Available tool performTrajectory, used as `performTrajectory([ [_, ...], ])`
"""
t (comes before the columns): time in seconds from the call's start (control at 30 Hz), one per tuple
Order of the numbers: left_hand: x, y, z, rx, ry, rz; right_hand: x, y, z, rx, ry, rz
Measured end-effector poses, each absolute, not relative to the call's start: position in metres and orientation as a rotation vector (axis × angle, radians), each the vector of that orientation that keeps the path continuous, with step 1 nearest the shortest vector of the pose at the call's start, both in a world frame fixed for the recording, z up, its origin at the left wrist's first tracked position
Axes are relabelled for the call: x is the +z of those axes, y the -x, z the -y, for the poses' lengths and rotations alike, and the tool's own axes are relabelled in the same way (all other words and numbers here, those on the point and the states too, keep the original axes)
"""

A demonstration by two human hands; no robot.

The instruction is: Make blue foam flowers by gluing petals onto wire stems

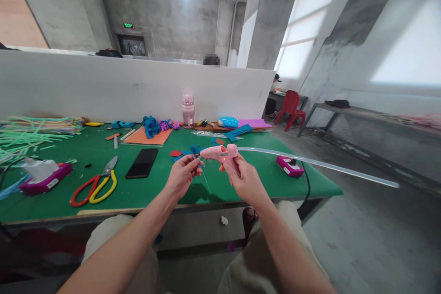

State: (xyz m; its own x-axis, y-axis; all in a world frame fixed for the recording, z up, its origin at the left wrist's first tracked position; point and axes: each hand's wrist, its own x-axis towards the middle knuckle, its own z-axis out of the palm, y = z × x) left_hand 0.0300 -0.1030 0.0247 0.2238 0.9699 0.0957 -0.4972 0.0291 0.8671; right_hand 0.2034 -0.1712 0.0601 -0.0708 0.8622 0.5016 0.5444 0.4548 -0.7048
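My right hand grips a pink glue gun by its handle, its nozzle pointing left and a small red light lit on its side. A long clear glue stick juts out of its back to the right. My left hand pinches a small thin piece right at the nozzle; the piece is too small to make out. Both hands hover above the front edge of the green table.
On the table lie red-and-yellow scissors, a black phone, magenta boxes, green strips, blue and orange felt pieces, and a pink bottle. A white partition stands behind. A red chair sits at right.
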Motion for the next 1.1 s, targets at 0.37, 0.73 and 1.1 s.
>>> performTrajectory([
  [0.37, 0.035, -0.020, 0.098, 1.313, -0.953, -0.652, 0.049, -0.221, 0.149, 0.853, 1.061, 1.367],
  [0.73, 0.040, -0.015, 0.098, 1.300, -0.970, -0.651, -0.010, -0.258, 0.085, 0.604, 1.829, 1.366],
  [1.1, 0.040, -0.013, 0.098, 1.312, -1.029, -0.658, 0.002, -0.264, 0.107, 0.264, 2.080, 1.519],
])
